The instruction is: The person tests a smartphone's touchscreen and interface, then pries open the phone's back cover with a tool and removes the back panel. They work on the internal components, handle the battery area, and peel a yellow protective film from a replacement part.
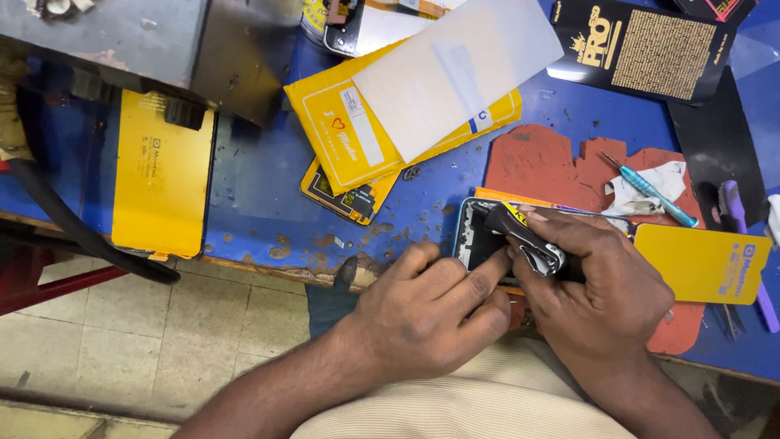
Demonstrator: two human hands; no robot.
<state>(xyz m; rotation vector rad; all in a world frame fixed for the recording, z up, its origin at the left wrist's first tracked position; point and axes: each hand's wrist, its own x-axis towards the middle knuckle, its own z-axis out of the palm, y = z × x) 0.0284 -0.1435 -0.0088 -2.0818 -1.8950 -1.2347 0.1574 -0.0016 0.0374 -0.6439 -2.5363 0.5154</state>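
Opened phone [479,236] at the blue surface's [260,179] near edge. My right hand [593,284] grips a glue tube [526,236], nozzle on it — left hand's [426,313] fingers steady the frame. Gluing looks underway; unclosed.

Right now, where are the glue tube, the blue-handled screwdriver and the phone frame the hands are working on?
glue tube [526,234], head view, on its black body above the crimped silver end.
blue-handled screwdriver [656,194], head view, middle of the handle.
phone frame [475,237], head view, on the dark inside near its left edge.

Crumpled metal glue tube [528,240]; worn, scuffed blue tabletop [260,187].
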